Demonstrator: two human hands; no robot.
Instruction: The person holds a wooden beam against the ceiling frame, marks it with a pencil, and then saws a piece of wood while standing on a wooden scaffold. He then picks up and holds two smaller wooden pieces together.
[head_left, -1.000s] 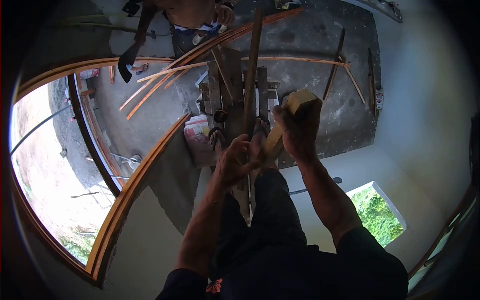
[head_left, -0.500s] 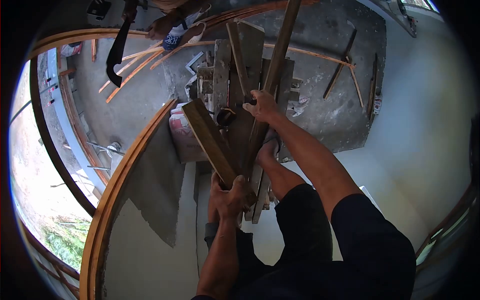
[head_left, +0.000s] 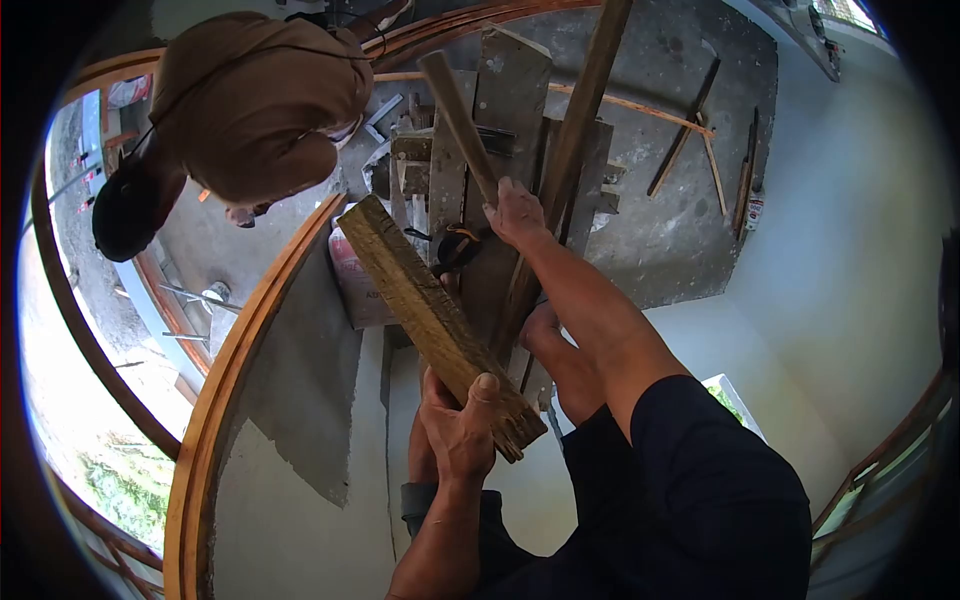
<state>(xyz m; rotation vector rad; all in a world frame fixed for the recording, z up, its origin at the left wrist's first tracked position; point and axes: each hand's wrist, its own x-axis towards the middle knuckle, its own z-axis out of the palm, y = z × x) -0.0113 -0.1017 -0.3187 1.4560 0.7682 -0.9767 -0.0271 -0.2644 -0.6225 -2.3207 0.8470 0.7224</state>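
My left hand (head_left: 458, 427) grips the near end of a thick, weathered wooden block (head_left: 425, 310) that slants up and to the left. My right hand (head_left: 517, 215) reaches forward and closes around a long wooden slat (head_left: 455, 112) that leans up from a stack of planks. My bare foot (head_left: 545, 330) rests on the planks below the right forearm.
Another person in a brown top (head_left: 255, 105) bends over at the upper left. A pile of grey boards (head_left: 500, 110) lies ahead on a concrete floor. A curved orange-brown wooden frame (head_left: 215, 420) runs down the left. Loose sticks (head_left: 685, 140) lie at the right.
The person in brown has leaned into view at the upper left. My left hand has lifted the block closer. My right hand stays on the slat.
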